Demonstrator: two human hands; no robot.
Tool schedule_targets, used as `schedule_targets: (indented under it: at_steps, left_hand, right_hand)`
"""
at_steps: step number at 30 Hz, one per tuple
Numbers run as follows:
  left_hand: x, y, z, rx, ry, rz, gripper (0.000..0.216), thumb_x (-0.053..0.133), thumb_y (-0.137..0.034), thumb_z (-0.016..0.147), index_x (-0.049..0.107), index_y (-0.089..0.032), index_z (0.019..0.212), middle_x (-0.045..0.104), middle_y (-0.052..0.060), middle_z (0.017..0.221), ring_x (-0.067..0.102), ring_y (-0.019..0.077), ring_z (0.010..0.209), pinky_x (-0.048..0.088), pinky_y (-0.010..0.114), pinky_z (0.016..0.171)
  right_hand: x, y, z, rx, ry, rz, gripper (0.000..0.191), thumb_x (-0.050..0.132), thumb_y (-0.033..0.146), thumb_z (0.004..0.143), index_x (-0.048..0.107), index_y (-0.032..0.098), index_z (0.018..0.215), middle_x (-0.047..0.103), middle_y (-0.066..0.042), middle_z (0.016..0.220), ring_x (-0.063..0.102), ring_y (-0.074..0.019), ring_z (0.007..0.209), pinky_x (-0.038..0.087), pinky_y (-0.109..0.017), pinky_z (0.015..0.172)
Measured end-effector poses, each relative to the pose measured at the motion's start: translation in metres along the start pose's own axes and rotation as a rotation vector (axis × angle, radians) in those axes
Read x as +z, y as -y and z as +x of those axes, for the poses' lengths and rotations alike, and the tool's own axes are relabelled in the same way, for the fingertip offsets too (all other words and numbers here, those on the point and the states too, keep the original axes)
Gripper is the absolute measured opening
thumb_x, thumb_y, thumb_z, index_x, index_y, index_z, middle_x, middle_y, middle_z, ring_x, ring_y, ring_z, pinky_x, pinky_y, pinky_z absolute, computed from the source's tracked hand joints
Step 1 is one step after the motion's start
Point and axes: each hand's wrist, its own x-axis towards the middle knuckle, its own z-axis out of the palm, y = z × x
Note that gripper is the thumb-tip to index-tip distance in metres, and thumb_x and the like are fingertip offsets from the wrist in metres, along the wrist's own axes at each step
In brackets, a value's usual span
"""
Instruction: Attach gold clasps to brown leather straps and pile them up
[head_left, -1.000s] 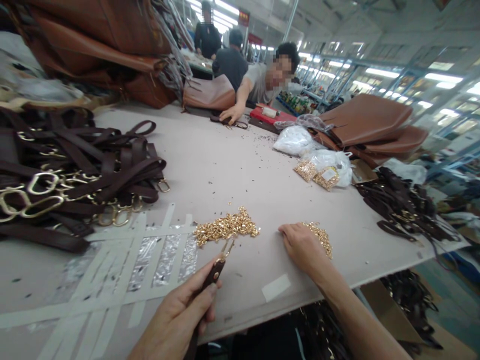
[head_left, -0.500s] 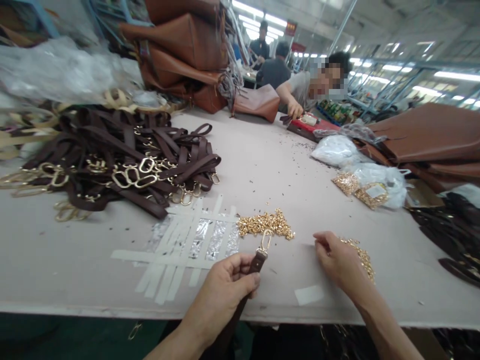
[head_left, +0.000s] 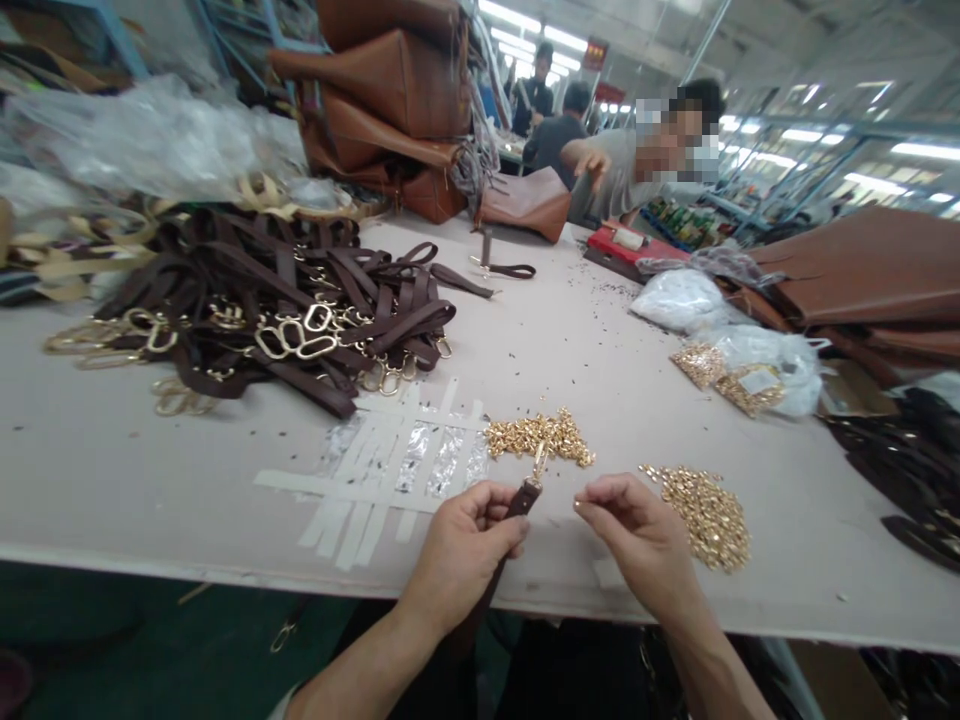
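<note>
My left hand [head_left: 480, 530] is closed around a dark brown leather strap [head_left: 523, 497], its end pointing up and away. A gold oval ring [head_left: 540, 461] hangs at that end, seen nearly edge-on. To the right, my right hand [head_left: 634, 525] pinches a small gold metal piece [head_left: 577, 505] between thumb and fingertips, a short way from the strap end. Just beyond the strap lies a pile of small gold metal pieces [head_left: 540, 436]. A second pile of gold pieces [head_left: 709, 518] spreads beside my right hand.
Many brown straps with gold rings [head_left: 300, 310] are heaped at left. Clear plastic is stuck down with pale tape strips [head_left: 375, 490]. Brown leather bags [head_left: 405, 90] are stacked behind. Plastic bags of hardware [head_left: 757, 375] stand at right. A co-worker [head_left: 615, 165] leans over the far side.
My right hand has come left from the right-hand pile towards the strap, a small gold piece in its fingertips. Beyond, more straps now lie on the table; the co-worker's hand has lifted.
</note>
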Motion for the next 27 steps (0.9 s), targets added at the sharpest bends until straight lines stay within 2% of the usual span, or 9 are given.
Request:
schedule_targets:
  at_steps: [2, 6, 14, 19, 24, 27]
  left_hand:
    - [0.001, 0.001, -0.001, 0.007, -0.008, -0.015, 0.013, 0.07, -0.017, 0.071, 0.068, -0.015, 0.083, 0.062, -0.005, 0.061, 0.055, 0.0097, 0.057, 0.041, 0.021, 0.058]
    - [0.002, 0.003, -0.002, 0.023, -0.007, -0.018, 0.011, 0.071, -0.019, 0.071, 0.07, -0.015, 0.082, 0.064, -0.003, 0.065, 0.055, 0.0105, 0.06, 0.042, 0.021, 0.06]
    - [0.002, 0.008, -0.002, 0.104, -0.025, -0.019, 0.013, 0.068, -0.015, 0.075, 0.073, -0.016, 0.087, 0.072, 0.002, 0.081, 0.062, 0.0162, 0.076, 0.046, 0.025, 0.072]
    - [0.004, 0.007, -0.008, 0.181, -0.052, 0.099, 0.012, 0.063, -0.013, 0.078, 0.073, -0.017, 0.083, 0.073, 0.004, 0.082, 0.064, 0.0199, 0.08, 0.047, 0.027, 0.073]
    - [0.0, 0.02, -0.004, 0.312, -0.061, 0.319, 0.017, 0.06, -0.012, 0.078, 0.074, -0.019, 0.082, 0.069, 0.005, 0.079, 0.063, 0.0214, 0.078, 0.046, 0.029, 0.071]
    - [-0.003, 0.029, -0.001, 0.368, -0.058, 0.402, 0.017, 0.061, -0.012, 0.075, 0.075, -0.02, 0.079, 0.068, 0.006, 0.075, 0.062, 0.0216, 0.074, 0.046, 0.03, 0.066]
  right_hand:
    - [0.021, 0.013, -0.007, -0.042, -0.043, 0.079, 0.008, 0.068, 0.03, 0.086, 0.065, 0.023, 0.088, 0.071, -0.001, 0.084, 0.067, -0.0166, 0.079, 0.054, -0.027, 0.073]
    - [0.047, 0.026, -0.013, -0.135, -0.074, 0.01, 0.003, 0.063, 0.025, 0.089, 0.066, 0.025, 0.091, 0.072, -0.001, 0.086, 0.068, -0.0169, 0.081, 0.054, -0.028, 0.076]
    - [0.054, 0.034, -0.014, -0.264, -0.111, -0.11, 0.014, 0.054, 0.02, 0.093, 0.064, 0.026, 0.086, 0.073, -0.004, 0.089, 0.069, -0.0197, 0.086, 0.055, -0.033, 0.081]
    - [0.06, 0.026, -0.019, -0.092, -0.152, 0.004, 0.007, 0.063, 0.029, 0.088, 0.067, 0.024, 0.087, 0.072, -0.002, 0.082, 0.07, -0.0194, 0.076, 0.056, -0.027, 0.07]
    - [0.071, 0.019, -0.018, 0.137, -0.166, 0.325, 0.022, 0.07, 0.045, 0.082, 0.065, 0.023, 0.082, 0.069, -0.002, 0.074, 0.067, -0.0189, 0.071, 0.057, -0.026, 0.067]
    - [0.076, 0.017, -0.018, 0.22, -0.196, 0.501, 0.035, 0.078, 0.052, 0.072, 0.063, 0.023, 0.086, 0.071, -0.004, 0.077, 0.07, -0.0217, 0.072, 0.06, -0.03, 0.066]
